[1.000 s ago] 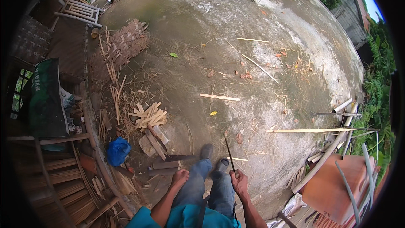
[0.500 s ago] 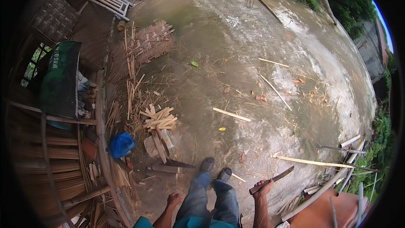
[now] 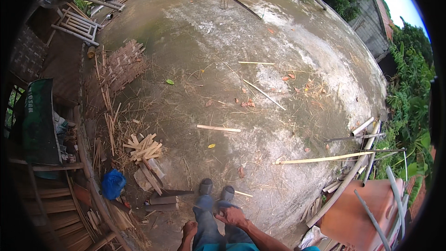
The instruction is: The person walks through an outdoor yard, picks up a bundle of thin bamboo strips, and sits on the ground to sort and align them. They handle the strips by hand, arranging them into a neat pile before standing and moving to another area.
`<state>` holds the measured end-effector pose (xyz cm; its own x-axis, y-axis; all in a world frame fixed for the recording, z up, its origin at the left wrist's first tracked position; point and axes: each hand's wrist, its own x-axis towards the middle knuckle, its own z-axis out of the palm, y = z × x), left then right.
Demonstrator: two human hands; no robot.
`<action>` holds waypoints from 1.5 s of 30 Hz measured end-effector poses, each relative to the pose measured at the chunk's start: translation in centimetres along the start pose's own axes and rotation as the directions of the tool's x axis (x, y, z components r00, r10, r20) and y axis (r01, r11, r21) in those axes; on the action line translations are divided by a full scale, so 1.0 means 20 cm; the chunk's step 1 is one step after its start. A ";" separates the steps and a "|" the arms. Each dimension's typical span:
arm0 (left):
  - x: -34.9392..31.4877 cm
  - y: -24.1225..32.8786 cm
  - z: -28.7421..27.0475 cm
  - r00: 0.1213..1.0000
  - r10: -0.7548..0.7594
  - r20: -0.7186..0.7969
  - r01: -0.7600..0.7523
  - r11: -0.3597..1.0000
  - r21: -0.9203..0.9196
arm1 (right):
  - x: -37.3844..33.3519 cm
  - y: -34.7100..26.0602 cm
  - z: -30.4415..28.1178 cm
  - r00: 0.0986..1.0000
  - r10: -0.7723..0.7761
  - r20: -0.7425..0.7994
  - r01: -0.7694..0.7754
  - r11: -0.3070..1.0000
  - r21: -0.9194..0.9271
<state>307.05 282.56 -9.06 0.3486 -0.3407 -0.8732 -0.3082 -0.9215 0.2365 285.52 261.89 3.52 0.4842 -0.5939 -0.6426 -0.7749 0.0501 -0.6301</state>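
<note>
My left hand (image 3: 189,229) hangs beside my left leg, its fingers curled, and nothing shows in it. In front of my jeans (image 3: 206,221) my right hand (image 3: 233,216) is bent inward with its fingers closed. What it holds, if anything, is hidden; no knife blade shows. Left of my feet lie short bamboo logs (image 3: 162,203) and a dark flat blade-like piece (image 3: 179,192). Beyond them is a pile of split bamboo pieces (image 3: 143,148).
A blue plastic bag (image 3: 113,184) sits by the bamboo frame at left. Loose strips (image 3: 218,128) and a long pale strip (image 3: 320,158) lie on the concrete. Bamboo poles (image 3: 346,190) and an orange-brown container (image 3: 353,214) stand at right. A woven mat (image 3: 123,65) lies farther off.
My right hand has swung from the right side to the front of my legs; the knife it held is out of sight. The view has turned rightward.
</note>
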 end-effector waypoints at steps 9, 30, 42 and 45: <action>0.02 0.36 -0.14 0.983 0.130 0.131 -0.024 0.795 -0.606 | -0.03 0.68 -0.09 0.639 0.769 -0.025 0.077 -0.032 0.997; 0.08 1.15 -0.18 0.954 0.146 0.262 -0.143 0.989 -0.032 | -0.20 0.66 -0.56 0.866 0.336 -0.370 -0.140 0.874 0.466; 0.37 2.56 -0.25 0.958 0.181 0.224 -0.236 0.939 0.250 | -0.20 1.48 -1.90 0.176 0.975 0.132 0.916 -0.212 0.340; 0.34 3.21 -0.08 0.925 0.262 0.275 -0.313 0.936 0.160 | 0.01 1.45 -2.13 0.326 0.945 -0.026 0.760 -0.246 0.602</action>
<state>291.10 220.83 0.91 -0.0021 -0.5055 -0.8628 -0.5391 -0.7261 0.4268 245.86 229.05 3.65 -0.5849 -0.1673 -0.7937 0.8029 0.0198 -0.5958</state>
